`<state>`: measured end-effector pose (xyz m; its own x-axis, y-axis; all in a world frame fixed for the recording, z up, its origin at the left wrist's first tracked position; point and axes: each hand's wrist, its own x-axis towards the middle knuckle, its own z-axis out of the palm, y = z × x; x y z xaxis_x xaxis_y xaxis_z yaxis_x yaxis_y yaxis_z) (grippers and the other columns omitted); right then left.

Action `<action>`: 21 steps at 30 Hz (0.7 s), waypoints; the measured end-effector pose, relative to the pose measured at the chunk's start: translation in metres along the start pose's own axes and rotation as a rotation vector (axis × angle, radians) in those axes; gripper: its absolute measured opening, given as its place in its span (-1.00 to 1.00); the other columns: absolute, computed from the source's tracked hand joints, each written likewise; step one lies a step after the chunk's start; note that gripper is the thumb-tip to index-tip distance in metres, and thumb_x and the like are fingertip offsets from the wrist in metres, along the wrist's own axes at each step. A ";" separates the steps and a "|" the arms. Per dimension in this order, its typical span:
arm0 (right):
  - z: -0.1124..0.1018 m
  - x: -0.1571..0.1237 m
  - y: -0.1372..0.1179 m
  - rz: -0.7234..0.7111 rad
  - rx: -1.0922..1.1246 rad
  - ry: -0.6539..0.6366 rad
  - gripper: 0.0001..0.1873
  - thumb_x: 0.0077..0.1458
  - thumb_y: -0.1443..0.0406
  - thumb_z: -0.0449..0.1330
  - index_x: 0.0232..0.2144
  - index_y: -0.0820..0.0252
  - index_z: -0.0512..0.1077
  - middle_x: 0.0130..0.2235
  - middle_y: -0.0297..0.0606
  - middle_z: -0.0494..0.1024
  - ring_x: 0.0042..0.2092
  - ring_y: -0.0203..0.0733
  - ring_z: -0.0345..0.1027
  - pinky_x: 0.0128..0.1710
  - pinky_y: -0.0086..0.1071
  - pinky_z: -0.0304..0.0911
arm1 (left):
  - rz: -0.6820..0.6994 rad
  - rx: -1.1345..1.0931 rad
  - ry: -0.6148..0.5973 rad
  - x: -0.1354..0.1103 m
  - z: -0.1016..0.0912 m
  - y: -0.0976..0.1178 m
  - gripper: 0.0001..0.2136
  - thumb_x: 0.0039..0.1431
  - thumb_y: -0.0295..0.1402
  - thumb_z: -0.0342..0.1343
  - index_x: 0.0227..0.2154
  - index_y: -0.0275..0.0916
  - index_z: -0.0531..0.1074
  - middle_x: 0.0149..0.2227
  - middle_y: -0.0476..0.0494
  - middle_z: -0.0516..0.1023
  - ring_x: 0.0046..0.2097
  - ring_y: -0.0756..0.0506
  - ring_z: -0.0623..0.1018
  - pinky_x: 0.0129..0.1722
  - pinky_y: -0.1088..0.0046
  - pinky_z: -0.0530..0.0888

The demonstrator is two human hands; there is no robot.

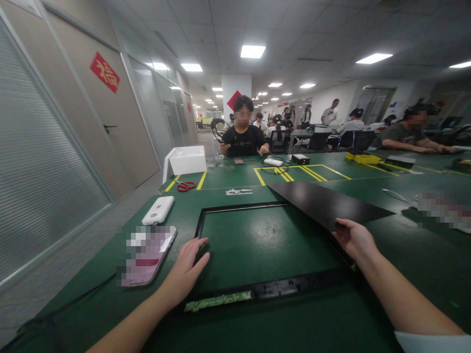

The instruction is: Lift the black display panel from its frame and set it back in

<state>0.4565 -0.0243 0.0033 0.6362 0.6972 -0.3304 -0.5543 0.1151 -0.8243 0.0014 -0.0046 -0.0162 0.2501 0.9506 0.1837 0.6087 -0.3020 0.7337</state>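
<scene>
A thin black rectangular frame [239,209] lies flat on the green table, with a green circuit board strip [218,301] along its near edge. My left hand [189,264] rests over the frame's left side, thumb apart from the fingers. A flat black panel [324,198] is tilted over the frame's right part. Its near edge is pinched between the thumb and fingers of my right hand [355,239]. The panel hides the frame's far right corner, and my right hand covers part of the right side.
At the left lie a pink-screened phone [147,262], a white power bank [158,211] and red-handled scissors [185,186]. Small white pieces [239,191] sit beyond the frame. A white box [187,159] stands farther back. A person [243,137] sits opposite.
</scene>
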 end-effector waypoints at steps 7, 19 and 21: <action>0.001 -0.001 0.002 -0.027 0.006 -0.069 -0.78 -0.11 0.57 0.11 -0.43 0.25 0.43 -0.51 -0.25 0.58 -0.54 -0.22 0.46 -0.54 -0.43 0.46 | 0.005 -0.033 0.030 -0.002 -0.001 0.004 -0.60 0.20 -0.13 0.03 0.04 -0.17 0.44 0.14 -0.28 0.45 0.23 -0.34 0.33 0.24 -0.06 0.19; -0.002 -0.012 -0.010 -0.043 0.071 -0.097 -0.70 -0.29 0.49 0.07 -0.42 0.16 0.42 -0.49 -0.28 0.56 -0.48 -0.20 0.46 -0.52 -0.39 0.44 | -0.076 -0.148 0.066 0.000 -0.001 0.003 -0.53 0.19 -0.09 0.02 0.10 -0.19 0.37 0.19 -0.30 0.40 0.25 -0.31 0.31 0.27 0.00 0.14; -0.002 -0.016 -0.011 -0.068 0.018 -0.100 -0.67 -0.33 0.46 0.07 -0.40 0.13 0.42 -0.48 -0.23 0.57 -0.42 -0.09 0.49 -0.46 -0.27 0.48 | -0.111 -0.288 0.090 0.002 0.000 -0.002 -0.51 0.18 -0.06 0.04 0.11 -0.19 0.35 0.21 -0.30 0.38 0.27 -0.30 0.30 0.28 0.04 0.13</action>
<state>0.4528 -0.0381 0.0167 0.6168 0.7540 -0.2258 -0.5214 0.1765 -0.8349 0.0005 -0.0019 -0.0174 0.1190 0.9830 0.1399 0.3871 -0.1757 0.9052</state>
